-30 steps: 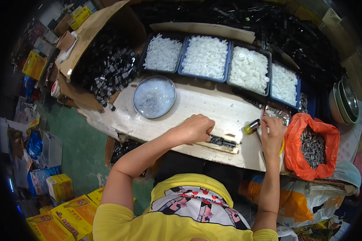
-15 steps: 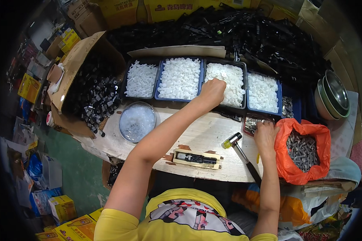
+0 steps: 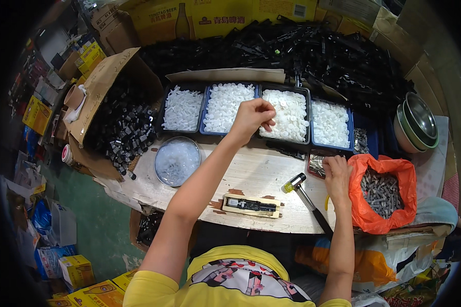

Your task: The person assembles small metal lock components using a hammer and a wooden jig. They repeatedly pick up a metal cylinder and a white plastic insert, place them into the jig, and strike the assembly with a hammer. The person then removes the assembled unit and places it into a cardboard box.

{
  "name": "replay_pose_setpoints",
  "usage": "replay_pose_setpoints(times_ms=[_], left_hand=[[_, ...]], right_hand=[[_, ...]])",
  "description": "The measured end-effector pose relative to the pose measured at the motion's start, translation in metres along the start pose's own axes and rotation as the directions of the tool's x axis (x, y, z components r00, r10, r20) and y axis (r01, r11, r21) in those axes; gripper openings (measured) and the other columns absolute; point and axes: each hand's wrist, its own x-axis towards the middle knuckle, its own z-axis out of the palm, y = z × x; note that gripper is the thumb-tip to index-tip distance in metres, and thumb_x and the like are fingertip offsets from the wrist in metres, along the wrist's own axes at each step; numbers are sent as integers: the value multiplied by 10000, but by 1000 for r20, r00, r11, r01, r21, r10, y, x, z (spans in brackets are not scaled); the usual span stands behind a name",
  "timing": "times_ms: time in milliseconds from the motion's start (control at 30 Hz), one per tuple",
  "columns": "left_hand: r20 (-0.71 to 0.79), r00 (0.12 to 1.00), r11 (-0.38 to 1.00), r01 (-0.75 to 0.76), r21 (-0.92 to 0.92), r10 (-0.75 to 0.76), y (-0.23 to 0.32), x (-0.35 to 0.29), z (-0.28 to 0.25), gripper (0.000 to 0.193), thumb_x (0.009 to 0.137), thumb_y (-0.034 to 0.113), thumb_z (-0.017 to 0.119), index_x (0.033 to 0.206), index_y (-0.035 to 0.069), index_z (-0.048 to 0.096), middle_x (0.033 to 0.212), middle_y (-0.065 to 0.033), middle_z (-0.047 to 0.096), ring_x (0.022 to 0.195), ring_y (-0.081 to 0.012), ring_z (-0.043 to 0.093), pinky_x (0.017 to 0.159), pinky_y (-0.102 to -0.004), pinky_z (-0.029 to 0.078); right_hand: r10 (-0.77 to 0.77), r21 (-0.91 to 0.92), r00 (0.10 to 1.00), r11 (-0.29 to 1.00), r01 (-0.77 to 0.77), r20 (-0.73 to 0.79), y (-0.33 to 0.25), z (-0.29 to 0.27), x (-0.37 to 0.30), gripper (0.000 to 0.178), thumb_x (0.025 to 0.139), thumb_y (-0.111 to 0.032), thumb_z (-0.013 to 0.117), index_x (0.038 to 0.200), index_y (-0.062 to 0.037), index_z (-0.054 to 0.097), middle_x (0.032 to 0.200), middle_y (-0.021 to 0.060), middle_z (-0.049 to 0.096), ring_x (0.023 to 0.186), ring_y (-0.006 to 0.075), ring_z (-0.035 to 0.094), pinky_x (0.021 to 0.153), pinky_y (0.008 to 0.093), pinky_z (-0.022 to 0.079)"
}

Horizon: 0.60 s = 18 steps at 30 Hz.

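My left hand (image 3: 253,118) is over the gap between the second white-part bin (image 3: 225,108) and the third bin (image 3: 286,116). Its thumb and fingers are pinched together; whatever is between them is too small to make out. My right hand (image 3: 337,176) dips its curled fingertips at a small tray of thin silvery metal pieces (image 3: 316,165), and what they grip is hidden. In front of me a pale block-shaped holder (image 3: 230,209) bears a black mechanism (image 3: 256,205) lying lengthwise. To its right lies a hammer (image 3: 307,198) with a yellow-tipped head and black grip.
Bins of white plastic parts (image 3: 182,109) line the back, before a heap of black parts (image 3: 230,51). On the left are a carton of dark pieces (image 3: 133,123) and a round dish (image 3: 176,174). An orange bag (image 3: 361,204) of grey pieces and stacked bowls (image 3: 420,123) stand right.
My left hand has drawn back from the third bin, leftward and slightly toward me, its fingers now visible in a pinch. My right hand remains at the small metal-piece tray. The view has shifted slightly.
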Motion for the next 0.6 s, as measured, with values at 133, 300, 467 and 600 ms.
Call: replay_pose_setpoints(times_ms=[133,300,467,600], left_hand=[[113,981,961,177,-214,-156,-10,-60,4,117,844,66,569,901,-36,566,692,-67,558,578,-122,560,467,-246,472],[318,919,871,343,-352,-233,-18,-139,0,165,842,71,577,968,-35,579,745,-58,577,642,-114,579,536,-231,486],[359,891,837,407,-366,-276,-22,-168,-7,202,826,60,597,1004,-34,575,808,-73,579,683,-131,600,569,-243,509],[336,890,828,425,-366,-308,-22,-172,-11,187,827,45,591,993,-39,577,818,-83,581,677,-142,609,573,-246,524]], right_hand=[[-121,298,993,947,119,-13,-41,-10,4,90,713,-12,612,788,-54,585,789,43,544,779,227,494,700,324,323],[-329,416,944,856,306,-16,-92,-9,-5,205,651,0,636,828,-103,617,773,24,517,764,198,478,694,327,303],[-462,442,882,812,381,88,-117,-12,-9,309,599,33,597,876,-101,625,810,29,497,782,199,468,703,332,302],[-554,437,822,776,455,129,-124,-15,-6,333,600,27,601,908,-97,634,806,38,500,781,204,471,705,333,320]])
